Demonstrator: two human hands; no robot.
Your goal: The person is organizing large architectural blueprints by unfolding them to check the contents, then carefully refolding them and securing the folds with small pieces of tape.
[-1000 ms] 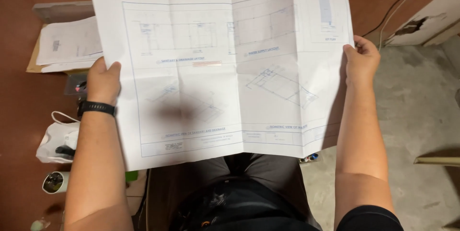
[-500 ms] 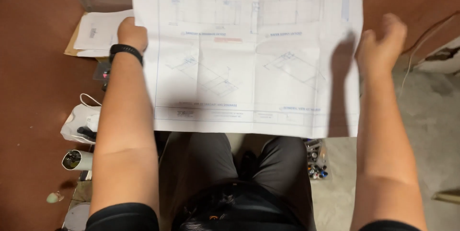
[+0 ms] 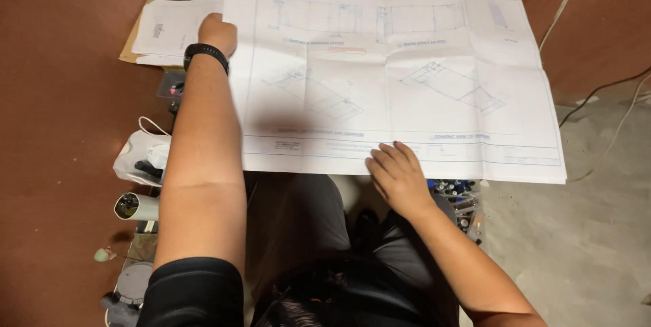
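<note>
A large white sheet of technical drawings, creased from folding, lies spread out flat in front of me. My left hand, with a black band on the wrist, grips the sheet's upper left edge. My right hand rests flat on the sheet's lower edge near the middle, fingers spread. My dark-trousered legs show below the sheet.
A stack of white papers on brown card lies at the upper left. A white plastic bag, a small cylinder and other small items line the brown floor at left. A container of small parts sits at right, with cables on the concrete.
The sheet went from held up in both hands to lying flat. My right hand let go of the right edge and came down onto the lower edge; my left hand still holds the left edge.
</note>
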